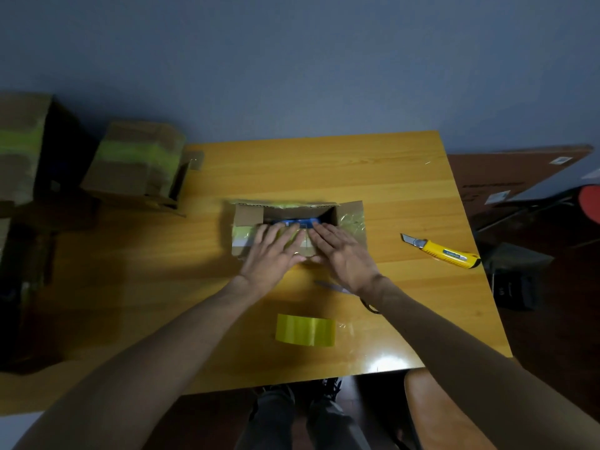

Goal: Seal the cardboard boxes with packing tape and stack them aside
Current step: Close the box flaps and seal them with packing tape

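Note:
A small cardboard box (349, 217) sits in the middle of the yellow wooden table (324, 170), its top partly open with something blue inside. My left hand (271, 254) and my right hand (341, 251) lie flat, fingers spread, on the near flap, pressing it down over the opening. The right side flap stands out, with old clear tape on it. A roll of yellow packing tape (305, 330) lies on the table nearer to me, between my forearms.
A yellow utility knife (444, 251) lies at the right with its blade out. Scissors (334, 287) are partly hidden under my right wrist. Taped boxes (136, 164) stand at the left, one taller (22, 144) at the far left. An orange chair (431, 401) is at the lower right.

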